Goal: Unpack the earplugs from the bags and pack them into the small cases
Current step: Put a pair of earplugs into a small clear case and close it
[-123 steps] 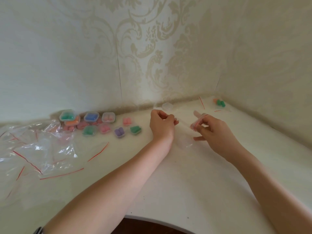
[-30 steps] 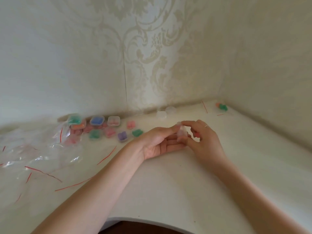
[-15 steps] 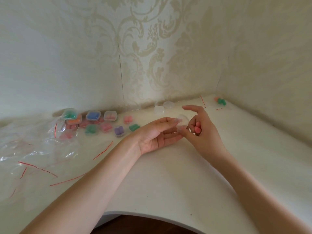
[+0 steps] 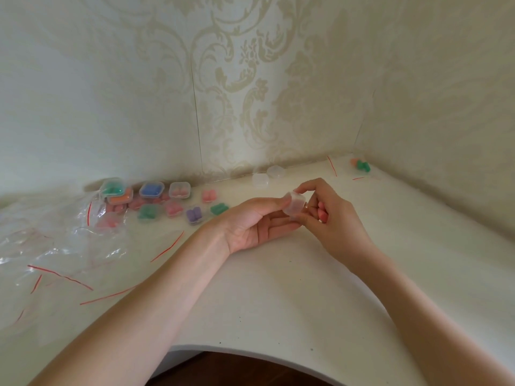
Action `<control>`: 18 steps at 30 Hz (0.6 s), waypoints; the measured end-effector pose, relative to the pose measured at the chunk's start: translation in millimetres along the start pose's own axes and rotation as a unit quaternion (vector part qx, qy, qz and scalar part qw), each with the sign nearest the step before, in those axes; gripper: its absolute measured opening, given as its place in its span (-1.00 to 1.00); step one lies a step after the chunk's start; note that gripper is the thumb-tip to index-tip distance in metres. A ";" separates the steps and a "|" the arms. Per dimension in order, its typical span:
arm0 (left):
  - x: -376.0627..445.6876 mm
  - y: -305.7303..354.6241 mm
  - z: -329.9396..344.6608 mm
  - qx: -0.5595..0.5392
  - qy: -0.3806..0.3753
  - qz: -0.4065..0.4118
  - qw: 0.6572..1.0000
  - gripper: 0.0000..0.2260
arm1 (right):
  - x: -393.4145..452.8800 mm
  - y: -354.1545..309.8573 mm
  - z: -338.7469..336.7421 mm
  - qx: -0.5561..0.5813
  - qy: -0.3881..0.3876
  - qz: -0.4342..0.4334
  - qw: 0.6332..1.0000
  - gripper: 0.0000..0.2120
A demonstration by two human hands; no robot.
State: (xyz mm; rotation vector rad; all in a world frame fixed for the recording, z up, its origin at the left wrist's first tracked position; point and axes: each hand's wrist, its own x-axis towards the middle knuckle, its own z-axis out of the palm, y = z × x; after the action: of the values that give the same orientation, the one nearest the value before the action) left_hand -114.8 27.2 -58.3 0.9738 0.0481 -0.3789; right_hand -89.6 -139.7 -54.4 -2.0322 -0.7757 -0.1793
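Lots of small cases are already packed. A bunch of filled cases (image 4: 156, 200) sits at about ten o'clock on the desk (image 4: 278, 296), near the wall, with green, blue, pink, orange and purple earplugs inside. Empty bags (image 4: 58, 246) with red strips lie flat at nine o'clock. So I think most of the job is done.

Some is left. Two clear empty cases (image 4: 267, 176) wait by the wall at twelve o'clock. A green and orange pair of earplugs (image 4: 361, 164) lies far off in the corner at one o'clock, and I cannot tell if it is inside a bag.

Right now both hands meet in the middle, just above the desk. The left hand (image 4: 256, 221) is turned palm up, with its thumb and fingers pinching one clear small case (image 4: 294, 205). The right hand (image 4: 326, 215) comes in from the other side, fingers curled, with its fingertips (image 4: 302, 188) touching the same case. A pink earplug (image 4: 322, 211) is tucked inside its curled fingers. I think the case is being opened so the pink earplug can go in. I cannot tell if the lid is open or closed.

Both arms reach forward from the near edge of the desk, bare and bent a little.
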 end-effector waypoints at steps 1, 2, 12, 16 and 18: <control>0.5 -1.0 0.3 0.005 0.001 0.001 1.000 -0.72 | -0.2 0.5 1.9 -0.014 -0.008 -0.007 1.000 -0.72; 0.9 -1.8 0.7 0.008 0.003 0.001 1.000 -0.70 | 0.1 1.4 3.6 -0.026 -0.013 -0.010 1.000 -0.72; 2.1 -1.3 0.7 -0.086 0.027 0.009 0.996 -0.61 | 2.4 2.4 4.8 0.001 0.033 0.018 0.999 -0.82; 2.8 1.5 -2.5 -0.148 0.022 0.030 0.988 -0.67 | 0.0 1.8 4.2 0.004 0.015 -0.012 1.000 -0.78; 2.7 3.0 -2.8 -0.134 0.032 0.033 0.990 -0.71 | -0.9 2.4 6.1 -0.038 -0.012 -0.044 0.998 -0.78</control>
State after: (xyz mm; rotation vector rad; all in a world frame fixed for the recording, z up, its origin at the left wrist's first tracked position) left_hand -110.9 30.2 -58.1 0.7195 0.1209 -0.2724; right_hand -90.0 -136.1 -59.9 -2.0766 -0.8860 -0.2381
